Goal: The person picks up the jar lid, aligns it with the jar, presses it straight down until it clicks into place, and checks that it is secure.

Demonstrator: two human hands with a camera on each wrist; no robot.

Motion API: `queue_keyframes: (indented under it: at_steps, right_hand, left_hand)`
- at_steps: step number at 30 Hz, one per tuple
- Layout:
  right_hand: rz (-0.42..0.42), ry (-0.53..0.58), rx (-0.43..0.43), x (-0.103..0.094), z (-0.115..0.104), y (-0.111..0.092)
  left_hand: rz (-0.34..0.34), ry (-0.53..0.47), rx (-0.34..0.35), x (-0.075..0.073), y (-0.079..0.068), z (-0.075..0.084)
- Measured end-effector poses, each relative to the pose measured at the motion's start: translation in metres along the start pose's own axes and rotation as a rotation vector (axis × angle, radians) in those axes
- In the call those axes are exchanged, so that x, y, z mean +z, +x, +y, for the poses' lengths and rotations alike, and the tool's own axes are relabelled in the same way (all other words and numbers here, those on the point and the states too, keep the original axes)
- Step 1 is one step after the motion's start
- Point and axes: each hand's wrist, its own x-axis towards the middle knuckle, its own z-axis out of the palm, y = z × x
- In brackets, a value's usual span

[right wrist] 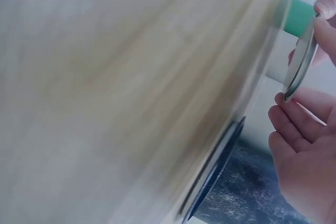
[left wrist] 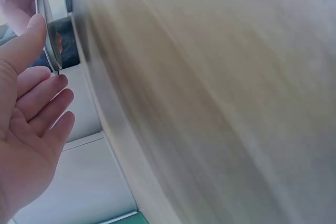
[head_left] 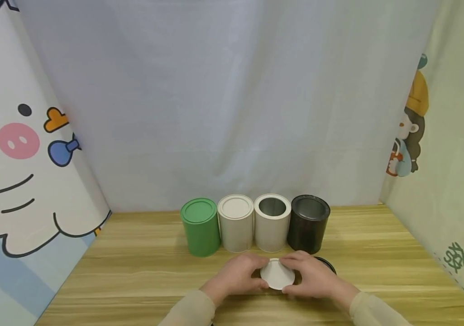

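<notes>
Both hands hold a round white lid (head_left: 276, 274) just above the table, in front of a row of cans. My left hand (head_left: 241, 274) pinches its left edge between thumb and fingers; my right hand (head_left: 312, 276) pinches the right edge. From the wrist views, the lid (left wrist: 48, 32) appears edge-on between the fingertips. Behind the hands stands a white can (head_left: 271, 231) with a dark round opening in its top. A black-rimmed lid (right wrist: 212, 174) lies on the table by the right hand, which partly hides it in the head view.
Left of the open white can stand a lidded white can (head_left: 236, 231) and a green can (head_left: 201, 235) with a green top. A black can (head_left: 307, 231) closes the row on the right. The wooden table (head_left: 134, 258) ends at a hanging pale curtain (head_left: 236, 99).
</notes>
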Motion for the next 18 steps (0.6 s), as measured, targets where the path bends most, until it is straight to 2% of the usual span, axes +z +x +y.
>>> queue_keyframes:
  at_steps: [9, 18]
  right_hand:
    - [0.084, 0.048, 0.004, -0.008, -0.006, -0.001]
    - [0.186, 0.092, -0.065, -0.017, -0.006, 0.002]
  left_hand:
    - [0.050, -0.103, -0.024, -0.008, 0.000, 0.003]
    - [0.128, -0.250, -0.075, -0.018, -0.001, 0.006]
